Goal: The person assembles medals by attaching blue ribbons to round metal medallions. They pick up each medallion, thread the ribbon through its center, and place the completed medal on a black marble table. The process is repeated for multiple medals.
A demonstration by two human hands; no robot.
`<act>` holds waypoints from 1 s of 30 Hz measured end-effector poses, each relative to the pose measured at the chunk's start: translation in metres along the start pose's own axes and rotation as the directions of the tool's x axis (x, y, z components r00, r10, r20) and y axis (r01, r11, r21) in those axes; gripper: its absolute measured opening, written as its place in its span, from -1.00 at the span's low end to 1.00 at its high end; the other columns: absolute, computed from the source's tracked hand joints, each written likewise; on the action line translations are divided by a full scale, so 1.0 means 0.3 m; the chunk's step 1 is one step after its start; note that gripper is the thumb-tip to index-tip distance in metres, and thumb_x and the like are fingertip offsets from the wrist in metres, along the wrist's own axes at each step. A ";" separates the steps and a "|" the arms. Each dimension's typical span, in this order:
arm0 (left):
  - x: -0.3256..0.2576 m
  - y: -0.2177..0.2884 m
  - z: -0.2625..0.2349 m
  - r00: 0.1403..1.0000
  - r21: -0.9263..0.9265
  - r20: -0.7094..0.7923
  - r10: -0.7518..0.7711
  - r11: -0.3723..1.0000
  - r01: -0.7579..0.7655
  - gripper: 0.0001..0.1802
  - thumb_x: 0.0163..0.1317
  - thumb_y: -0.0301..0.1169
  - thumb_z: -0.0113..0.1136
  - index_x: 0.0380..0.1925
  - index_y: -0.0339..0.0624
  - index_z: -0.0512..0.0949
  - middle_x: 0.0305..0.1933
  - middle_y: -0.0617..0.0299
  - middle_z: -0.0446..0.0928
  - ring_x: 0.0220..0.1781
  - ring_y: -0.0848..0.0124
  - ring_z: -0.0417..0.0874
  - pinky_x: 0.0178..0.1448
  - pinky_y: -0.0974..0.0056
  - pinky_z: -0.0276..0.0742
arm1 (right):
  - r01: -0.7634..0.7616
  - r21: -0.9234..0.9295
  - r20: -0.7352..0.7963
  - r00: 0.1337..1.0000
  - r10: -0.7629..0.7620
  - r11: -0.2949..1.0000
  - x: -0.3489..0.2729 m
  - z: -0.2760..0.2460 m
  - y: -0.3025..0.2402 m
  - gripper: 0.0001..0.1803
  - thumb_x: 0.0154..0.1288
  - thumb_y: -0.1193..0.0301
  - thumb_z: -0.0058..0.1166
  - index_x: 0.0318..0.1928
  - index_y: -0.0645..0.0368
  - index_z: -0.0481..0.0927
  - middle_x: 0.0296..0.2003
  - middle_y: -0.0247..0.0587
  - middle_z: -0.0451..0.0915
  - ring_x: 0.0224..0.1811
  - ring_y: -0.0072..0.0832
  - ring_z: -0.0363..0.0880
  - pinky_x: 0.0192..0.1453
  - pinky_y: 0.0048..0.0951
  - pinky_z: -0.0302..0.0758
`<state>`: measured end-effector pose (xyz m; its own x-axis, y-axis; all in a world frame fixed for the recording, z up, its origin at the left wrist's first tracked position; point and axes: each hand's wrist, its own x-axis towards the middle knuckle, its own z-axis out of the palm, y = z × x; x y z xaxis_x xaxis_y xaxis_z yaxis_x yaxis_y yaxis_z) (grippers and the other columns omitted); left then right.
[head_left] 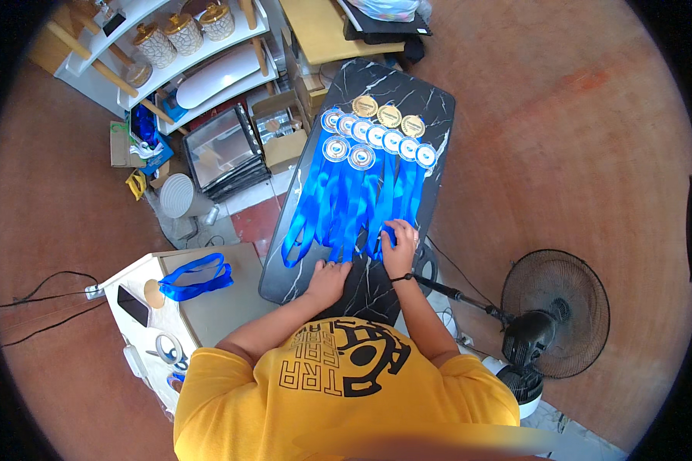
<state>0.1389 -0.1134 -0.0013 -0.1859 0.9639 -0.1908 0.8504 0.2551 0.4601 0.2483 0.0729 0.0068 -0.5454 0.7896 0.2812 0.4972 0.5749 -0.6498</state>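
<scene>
Several medals lie in rows on a black marbled table (288, 286). Gold medals (389, 116) are at its far end, with silver-and-blue medals (375, 137) in front of them. Their blue ribbons (351, 203) stretch side by side toward me. My left hand (329, 282) rests at the near ends of the middle ribbons, its fingers bent and closed at a ribbon's loop. My right hand (400, 250) is on the rightmost ribbons, its thumb and fingers curled together over the blue fabric; the hand partly hides the ribbon ends.
On a cabinet (231, 300) at left lie a gold medal with a blue ribbon (196, 278), a phone (133, 306) and a tape roll (168, 347). A black fan (555, 315) stands at right. Shelves (207, 50) with jars and stacked frames (227, 150) are at far left.
</scene>
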 end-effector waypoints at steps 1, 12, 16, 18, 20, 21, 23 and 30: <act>-0.002 -0.001 -0.020 0.997 -0.001 -0.070 0.020 1.000 -0.020 -0.64 0.15 -0.50 0.11 0.00 -0.18 0.44 -0.24 0.08 0.62 -0.06 0.14 0.60 0.15 -0.05 0.26 | 0.006 0.006 -0.006 1.000 -0.006 1.000 -0.009 -0.018 0.000 -0.74 0.16 0.44 0.23 -0.10 0.08 0.67 -0.01 -0.07 0.56 0.09 -0.07 0.43 0.20 -0.10 0.33; -0.097 0.065 -0.330 0.970 0.086 -0.197 -0.144 0.983 0.163 -0.66 0.23 -0.35 0.17 0.02 -0.08 0.50 -0.16 0.10 0.62 0.05 0.12 0.59 0.48 -0.37 -0.07 | 0.069 -0.014 -0.068 0.995 -0.070 0.998 -0.049 -0.103 -0.015 -0.72 0.09 0.51 0.22 -0.12 0.10 0.67 -0.05 -0.07 0.56 0.07 -0.06 0.45 0.20 -0.11 0.34; -0.163 0.102 -0.321 0.983 0.107 0.028 -0.181 0.978 0.177 -0.53 0.28 -0.22 0.16 0.18 -0.08 0.48 0.20 -0.01 0.52 0.31 0.02 0.46 0.52 -0.34 -0.15 | 0.075 0.016 -0.043 0.996 -0.075 0.997 -0.076 -0.092 -0.022 -0.73 0.10 0.50 0.23 -0.12 0.09 0.66 -0.03 -0.07 0.57 0.10 -0.09 0.45 0.21 -0.13 0.32; -0.216 0.103 -0.323 0.975 0.028 -0.024 -0.220 0.975 0.220 -0.47 0.29 -0.17 0.16 0.23 -0.07 0.45 0.35 -0.04 0.37 0.44 -0.01 0.31 0.53 -0.33 -0.15 | 0.090 0.035 -0.031 0.996 -0.089 0.995 -0.083 -0.090 -0.024 -0.72 0.10 0.50 0.22 -0.11 0.09 0.67 -0.04 -0.07 0.56 0.08 -0.08 0.46 0.20 -0.12 0.34; -0.285 0.078 -0.334 0.940 -0.008 -0.067 -0.335 0.942 0.335 -0.45 0.29 -0.14 0.17 0.24 -0.08 0.46 0.48 -0.07 0.22 0.56 -0.01 0.12 0.54 -0.31 -0.13 | 0.067 0.053 -0.010 0.998 -0.067 0.996 -0.092 -0.092 -0.026 -0.72 0.11 0.49 0.20 -0.11 0.10 0.66 -0.04 -0.07 0.57 0.07 -0.06 0.46 0.20 -0.11 0.34; -0.317 0.048 -0.346 0.904 -0.050 -0.141 -0.404 0.915 0.401 -0.44 0.27 -0.15 0.18 0.24 -0.09 0.45 0.47 -0.08 0.22 0.55 -0.05 0.12 0.53 -0.32 -0.11 | 0.050 0.071 0.025 0.998 -0.052 0.996 -0.094 -0.095 -0.024 -0.73 0.12 0.49 0.20 -0.11 0.11 0.66 -0.03 -0.06 0.57 0.07 -0.05 0.46 0.20 -0.11 0.33; -0.408 -0.044 -0.384 0.780 -0.052 -0.326 -0.535 0.834 0.550 -0.42 0.24 -0.18 0.20 0.25 -0.09 0.44 0.46 -0.12 0.23 0.53 -0.13 0.13 0.51 -0.34 -0.07 | 0.131 0.047 0.041 0.990 -0.133 0.990 -0.085 -0.098 -0.019 -0.73 0.13 0.48 0.19 -0.11 0.14 0.65 -0.01 -0.02 0.56 0.07 -0.03 0.45 0.20 -0.11 0.33; -0.804 -0.451 -0.535 0.054 -0.237 -0.620 -0.783 0.253 0.938 -0.32 0.18 -0.17 0.29 0.30 -0.14 0.39 0.47 -0.13 0.23 0.52 -0.15 0.14 0.50 -0.18 0.12 | 0.139 0.062 0.083 0.986 -0.144 0.988 -0.076 -0.069 0.001 -0.72 0.16 0.48 0.20 -0.08 0.15 0.63 0.01 -0.05 0.56 0.08 -0.06 0.45 0.21 -0.11 0.33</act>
<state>-0.0102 -0.3680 0.1216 -0.9809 -0.1001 0.1667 -0.0764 0.9868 0.1431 0.2748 0.0595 0.0147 -0.6657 0.6777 0.3123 0.3731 0.6648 -0.6471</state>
